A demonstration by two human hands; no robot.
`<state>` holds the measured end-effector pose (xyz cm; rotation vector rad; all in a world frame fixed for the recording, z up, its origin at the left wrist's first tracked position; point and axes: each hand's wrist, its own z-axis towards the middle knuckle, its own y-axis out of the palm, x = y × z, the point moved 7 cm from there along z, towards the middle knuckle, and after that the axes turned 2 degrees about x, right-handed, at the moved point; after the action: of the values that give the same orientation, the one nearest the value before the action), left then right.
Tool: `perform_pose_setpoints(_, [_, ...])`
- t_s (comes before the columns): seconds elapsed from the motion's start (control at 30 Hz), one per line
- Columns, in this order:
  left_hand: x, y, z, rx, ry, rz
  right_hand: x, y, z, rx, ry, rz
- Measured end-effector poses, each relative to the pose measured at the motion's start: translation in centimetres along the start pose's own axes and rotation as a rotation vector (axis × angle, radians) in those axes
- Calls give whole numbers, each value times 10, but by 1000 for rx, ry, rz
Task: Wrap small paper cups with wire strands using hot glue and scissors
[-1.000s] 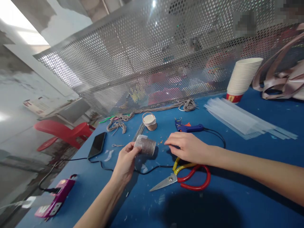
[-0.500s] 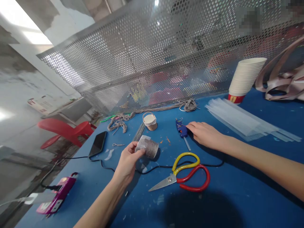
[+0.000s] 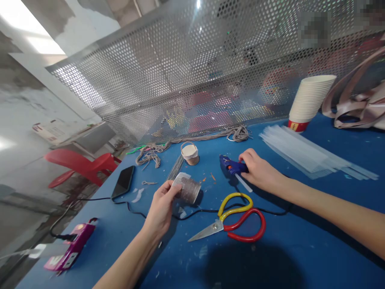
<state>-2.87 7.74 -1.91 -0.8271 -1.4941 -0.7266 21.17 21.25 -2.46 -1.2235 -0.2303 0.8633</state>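
My left hand [image 3: 162, 202] grips a paper cup [image 3: 190, 190] lying on its side, its wall wound with grey-brown cord and its bare white end toward my fingers. My right hand [image 3: 259, 170] is closed round the handle of a blue hot glue gun [image 3: 231, 165], which is lifted off the table with its nozzle pointing left. A clear glue stick [image 3: 244, 183] sticks out of the gun's back. Between my forearms lie scissors [image 3: 221, 226] with one yellow and one red handle. Behind the cup stands a small cord-covered bucket [image 3: 190, 154] with a looped handle.
A black cable [image 3: 204, 211] crosses the blue table behind the scissors. Clear glue sticks [image 3: 309, 154] and stacked paper cups [image 3: 313, 98] stand right. On the left are a phone [image 3: 124, 181] and a purple power strip [image 3: 72, 247]. Cord bundles [image 3: 239, 133] lie along the perforated metal screen [image 3: 168, 84].
My right hand has taken hold of the glue gun and raised it from the table, turning it a little. My left hand and the cup have hardly moved.
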Motion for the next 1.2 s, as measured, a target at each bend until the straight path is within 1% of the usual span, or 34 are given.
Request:
perform_pose_setpoints(0.07, [0,0,-1,8,-16,-18,-11,-14,-2,119,-47,227])
perform_pose_setpoints(0.1, [0,1,-2,14,-23,-27,-16,-20,-4,153,-51,339])
perform_pose_setpoints(0.13, [-1,1,-2,19,-29,-35,-21,-25,-5,158,-33,430])
perform_pose_setpoints(0.17, [-1,1,-3,24,-35,-44,-24,-25,-7,110,26,505])
perform_pose_setpoints(0.2, [-1,1,-4,30,-42,-56,-25,-25,-9,73,123,569])
perform_pose_setpoints(0.23, [-1,1,-4,36,-49,-72,-29,-24,-12,20,189,623])
perform_pose_setpoints(0.27, [-1,1,-5,41,-54,-91,-34,-24,-15,-26,223,683])
perform_pose_setpoints(0.4, [-1,2,-7,20,-48,-120,-58,-22,-26,-146,249,945])
perform_pose_setpoints(0.47, [-2,3,-7,-2,-35,-101,-67,-14,-33,-256,290,1036])
perform_pose_setpoints(0.57, [-5,6,-8,-25,-27,-89,-77,-4,-43,-371,345,1053])
perform_pose_setpoints(0.67, [-6,9,-10,-35,-22,-84,-83,-1,-49,-398,349,1047])
perform_pose_setpoints(0.77, [-4,11,-14,-15,-20,-83,-87,2,-53,-445,363,1070])
perform_pose_setpoints(0.83, [-4,11,-16,-5,-30,-91,-90,4,-54,-476,343,1059])
perform_pose_setpoints(0.9, [-6,12,-17,-3,-50,-102,-92,3,-53,-463,295,996])
perform_pose_setpoints(1.03, [-8,13,-19,1,-74,-154,-97,-4,-48,-369,170,814])
perform_pose_setpoints(1.2, [-10,15,-19,-8,-71,-178,-100,-2,-50,-322,102,735])
